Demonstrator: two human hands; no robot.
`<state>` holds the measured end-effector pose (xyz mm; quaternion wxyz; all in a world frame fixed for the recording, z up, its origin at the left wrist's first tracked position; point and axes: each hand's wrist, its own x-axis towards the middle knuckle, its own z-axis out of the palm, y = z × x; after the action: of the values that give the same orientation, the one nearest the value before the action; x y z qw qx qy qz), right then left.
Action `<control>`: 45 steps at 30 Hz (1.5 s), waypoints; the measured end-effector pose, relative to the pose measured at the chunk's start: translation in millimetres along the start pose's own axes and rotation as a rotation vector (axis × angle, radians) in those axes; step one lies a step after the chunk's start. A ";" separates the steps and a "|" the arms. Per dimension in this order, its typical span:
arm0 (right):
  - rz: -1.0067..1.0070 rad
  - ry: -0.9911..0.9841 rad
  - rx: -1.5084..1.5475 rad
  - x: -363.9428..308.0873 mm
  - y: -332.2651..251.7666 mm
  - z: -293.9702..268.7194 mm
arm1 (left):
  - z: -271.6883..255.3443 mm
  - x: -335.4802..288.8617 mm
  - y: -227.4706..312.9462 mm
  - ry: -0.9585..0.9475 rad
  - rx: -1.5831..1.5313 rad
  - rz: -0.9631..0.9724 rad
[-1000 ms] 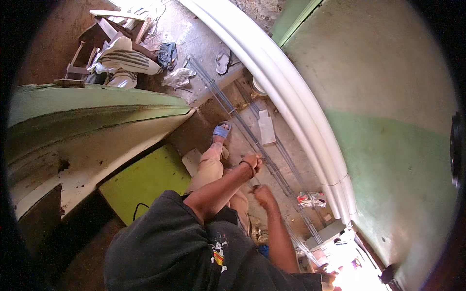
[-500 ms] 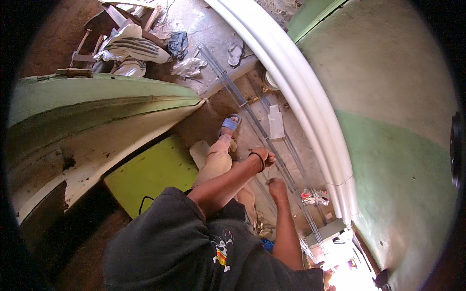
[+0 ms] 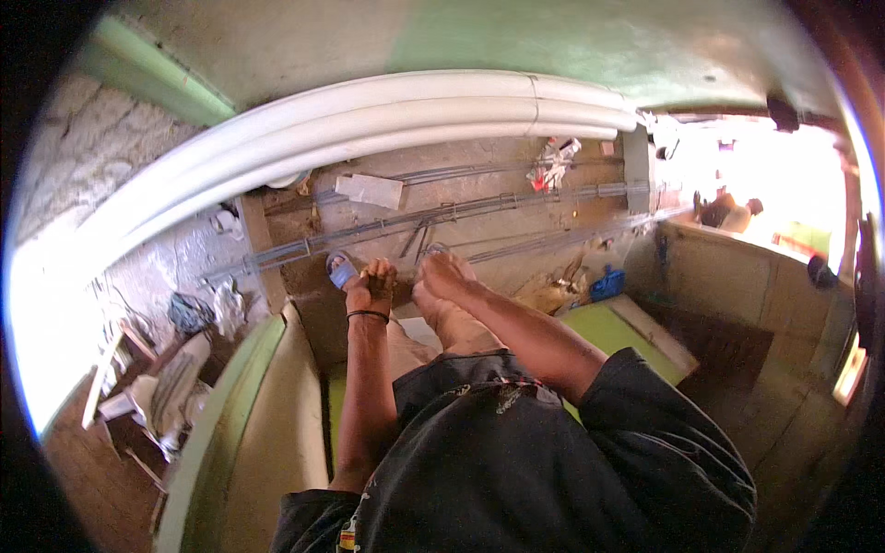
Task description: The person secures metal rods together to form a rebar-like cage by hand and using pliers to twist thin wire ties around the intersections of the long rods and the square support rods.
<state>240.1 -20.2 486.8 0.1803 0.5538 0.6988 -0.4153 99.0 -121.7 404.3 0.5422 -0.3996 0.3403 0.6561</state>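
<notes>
My left hand (image 3: 371, 284), with a dark band at the wrist, is raised in front of my legs, fingers curled. Beside it my right hand (image 3: 444, 275) looks closed, its fingers partly turned away from view. A small gap separates the two. Whatever they hold, if anything, is too small to make out. Beyond them long thin metal rods (image 3: 369, 228) lie across the floor in bundles, with crosswise pieces at intervals. Short dark rods (image 3: 415, 238) lie just past my hands. A blue slipper (image 3: 342, 274) shows on my foot next to my left hand.
Long white pipes (image 3: 387, 115) run along the green and grey wall. A pale flat piece (image 3: 371, 191) lies by the rods. A green-edged partition (image 3: 241, 405) stands at left, near scattered rags and wood (image 3: 171, 387). Behind my right arm are a green board (image 3: 622, 346) and a blue item (image 3: 607, 283).
My view has swung round to the right, so the pipes now run across the top. My hands, earlier closed with a thin strand seemingly between them, are now side by side.
</notes>
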 end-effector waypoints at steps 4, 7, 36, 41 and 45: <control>-0.132 -0.489 0.181 -45.4 3.7 10.9 | -24.9 13.1 7.6 -0.075 0.199 -0.236; -0.158 -0.683 0.872 -60.1 -3.7 3.6 | -28.1 5.3 -1.1 -0.069 0.065 -0.351; -0.262 0.557 0.239 10.5 21.2 -3.2 | 16.2 -28.2 -16.4 0.085 0.354 -0.098; -0.168 -0.124 -0.151 -34.6 39.9 -24.2 | -7.8 -9.3 -4.0 -0.009 0.618 -0.167; -0.056 -0.639 0.341 -76.4 17.5 -28.1 | -18.7 1.4 0.2 -0.174 0.700 -0.223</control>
<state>286.7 -45.2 551.2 0.2833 0.3986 0.5429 -0.6827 101.6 -137.5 394.6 0.7410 -0.1677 0.4511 0.4683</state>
